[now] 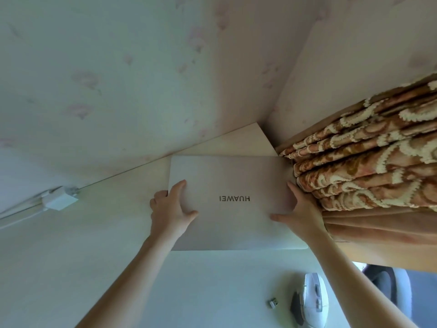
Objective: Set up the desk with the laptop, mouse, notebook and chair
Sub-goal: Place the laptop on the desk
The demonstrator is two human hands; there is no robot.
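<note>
A closed silver laptop (231, 181) lies flat on the pale desk (94, 256), its logo upside down to me, its back edge near the wall corner. My left hand (171, 209) grips the laptop's left edge, thumb on the lid. My right hand (296, 214) holds its right edge, thumb on the lid. A white mouse (315, 301) lies on its side at the desk's near right, with its dark battery cover (296, 310) off beside it. A small USB receiver (273, 303) sits just left of the mouse. No notebook or chair is in view.
A white power adapter (59, 198) with cables lies at the desk's back left against the wall. A patterned orange and cream curtain (369, 166) hangs along the desk's right side and touches the laptop's right edge.
</note>
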